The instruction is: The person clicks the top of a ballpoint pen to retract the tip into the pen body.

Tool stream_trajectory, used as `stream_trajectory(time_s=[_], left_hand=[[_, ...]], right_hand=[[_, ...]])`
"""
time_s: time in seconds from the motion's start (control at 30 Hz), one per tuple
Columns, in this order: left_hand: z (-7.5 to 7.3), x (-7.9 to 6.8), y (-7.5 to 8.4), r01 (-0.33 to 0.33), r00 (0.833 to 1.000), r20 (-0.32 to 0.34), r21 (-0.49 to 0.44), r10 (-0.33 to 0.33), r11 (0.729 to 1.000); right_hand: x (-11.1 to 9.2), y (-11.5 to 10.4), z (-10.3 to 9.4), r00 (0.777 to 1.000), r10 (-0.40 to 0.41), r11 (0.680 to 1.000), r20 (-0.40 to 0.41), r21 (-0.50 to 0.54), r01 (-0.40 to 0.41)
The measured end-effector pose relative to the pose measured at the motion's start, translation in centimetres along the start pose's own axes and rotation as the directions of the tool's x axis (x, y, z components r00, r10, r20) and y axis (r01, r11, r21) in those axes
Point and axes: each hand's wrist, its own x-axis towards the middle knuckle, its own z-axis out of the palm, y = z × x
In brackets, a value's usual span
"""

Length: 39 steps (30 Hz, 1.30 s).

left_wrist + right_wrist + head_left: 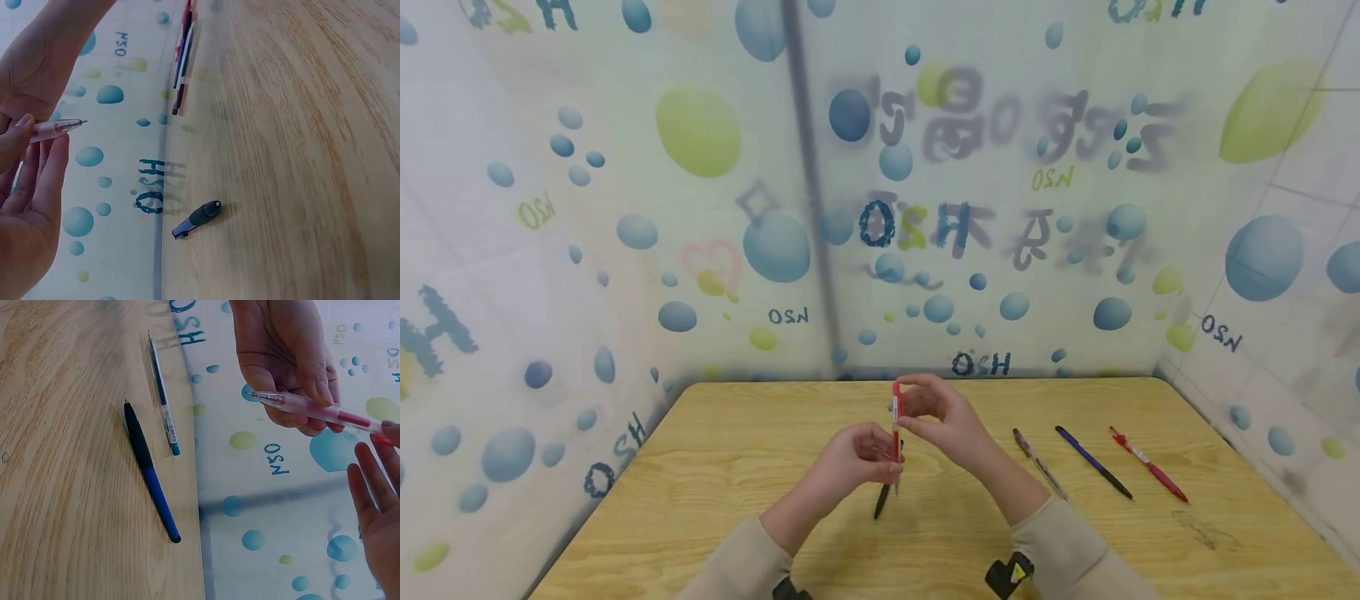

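Held upright over the table is a click pen (896,425) with a clear barrel and red parts. My left hand (862,457) pinches its lower barrel between thumb and fingers. At the red top end, my right hand (946,419) grips it with thumb and index finger. In the right wrist view, the left hand (294,362) holds the pen (312,407) just behind its metal tip, and the right hand (382,512) has its other fingers spread. The bare tip of the pen (62,127) shows in the left wrist view.
Beneath my hands lies a dark pen (882,502). To the right are a clear-barrelled pen (1039,463), a blue and black pen (1093,461) and a red pen (1150,464). A patterned curtain (1000,183) stands behind the wooden table (737,467).
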Motion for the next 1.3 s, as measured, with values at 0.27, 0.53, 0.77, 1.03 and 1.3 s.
stream_trajectory(time_s=[0.27, 0.53, 0.77, 1.03, 1.3], left_hand=[[0.2, 0.3, -0.5, -0.002, 0.999, -0.043, 0.049, 0.004, 0.999], [0.4, 0.3, -0.1, 0.017, 0.998, -0.056, 0.005, -0.016, 1.000], [0.8, 0.3, 0.4, 0.029, 0.995, -0.100, 0.002, -0.029, 1.000], [1.0, 0.3, 0.3, 0.035, 0.995, -0.088, -0.067, -0.041, 0.997], [1.1, 0.2, 0.6, 0.036, 0.995, -0.094, -0.055, -0.041, 0.998]], right_hand=[[0.0, -0.2, 0.0, 0.999, 0.012, 0.998, 0.035, 0.060, -0.014], [-0.2, -0.6, -0.2, 0.999, 0.030, 0.995, 0.028, 0.091, -0.032], [-0.2, -0.6, -0.2, 0.999, 0.041, 0.994, -0.008, 0.102, -0.040], [-0.4, -0.8, -0.1, 0.998, 0.047, 0.995, -0.030, 0.086, -0.044], [-0.3, -0.9, -0.1, 0.997, 0.056, 0.994, -0.051, 0.092, -0.052]])
